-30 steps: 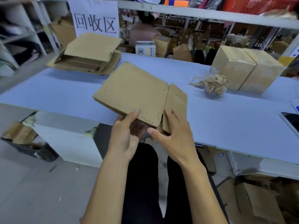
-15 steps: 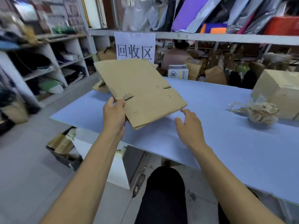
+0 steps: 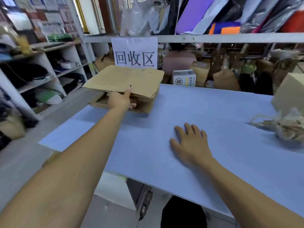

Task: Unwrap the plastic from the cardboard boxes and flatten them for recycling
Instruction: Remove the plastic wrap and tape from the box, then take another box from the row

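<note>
Gripping flattened cardboard over the stack, left hand, right hand fingers flat on table, crumpled plastic nearby

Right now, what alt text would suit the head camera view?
A person's left hand lays a flattened cardboard box onto a cardboard stack at the far corner of a blue table, below a paper sign. Their right hand rests flat on the table.

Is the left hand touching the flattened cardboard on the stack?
Touching. In the head view the left hand has its fingers under the near edge of the flattened cardboard, thumb against it.
</note>
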